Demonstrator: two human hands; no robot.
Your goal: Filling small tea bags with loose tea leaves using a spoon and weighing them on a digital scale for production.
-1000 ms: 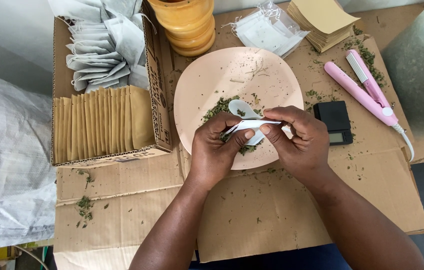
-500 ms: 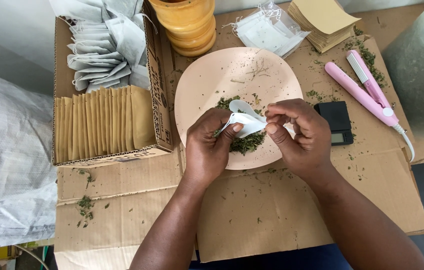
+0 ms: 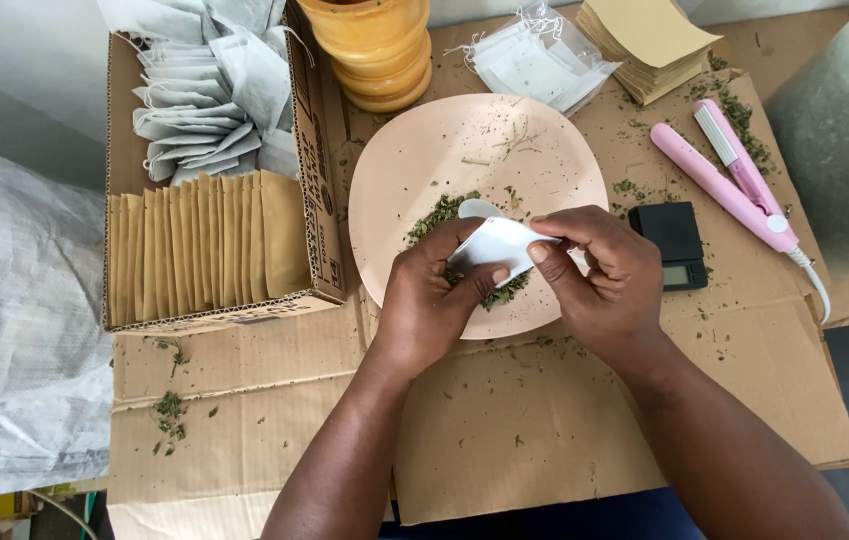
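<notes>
Over pink plate (image 3: 414, 160): small white flat pouch (image 3: 496, 246), fingers of both hands pinching it.

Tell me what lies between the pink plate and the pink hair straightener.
In the head view, a small black digital scale sits on the cardboard between the pink plate and the pink hair straightener, among scattered dried herb bits.

Both forearms enter from bottom edge, converging twd frame centre. Left hand (image 3: 424, 300): back up, fingers curled, thumb + index pinched shut at its upper right. Right hand (image 3: 599, 275): back up, wrist bent inward, thumb + index pinched at its left. Fingertips of both hands nearly meet, centre frame.
</notes>
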